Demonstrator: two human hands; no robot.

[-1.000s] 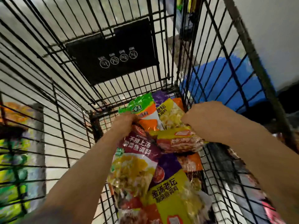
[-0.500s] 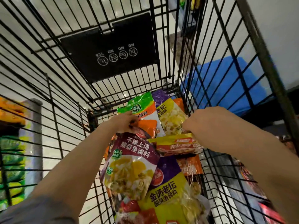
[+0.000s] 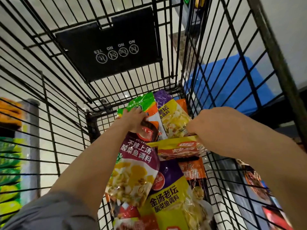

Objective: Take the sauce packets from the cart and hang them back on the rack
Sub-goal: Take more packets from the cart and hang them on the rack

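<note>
The left hand [image 3: 132, 121] has its fingers curled round the top edge of a maroon packet [image 3: 136, 165], which hangs down from the grip over the rest of the pile. The right hand [image 3: 214, 125] is seen from the back, closed over the top edge of a yellow-and-red packet [image 3: 179, 149] that lies crosswise beneath it; its fingertips are hidden. To do this step well, I would judge, each hand should keep its hold near the header strip, where any hang hole is likely to be, and lift straight up so the slack bag does not catch on the wires of the cart [image 3: 187, 77] or drag a neighbour with it. The packets are flat, glossy pouches, soft and crinkled, printed with pictures of food: maroon over yellow, purple over yellow [image 3: 167, 195], green and orange [image 3: 142, 103]. They lie overlapping in a heap along the cart's floor, toward its right side. The rack cannot be made out with certainty; blurred coloured goods show through the wires at the left
</note>
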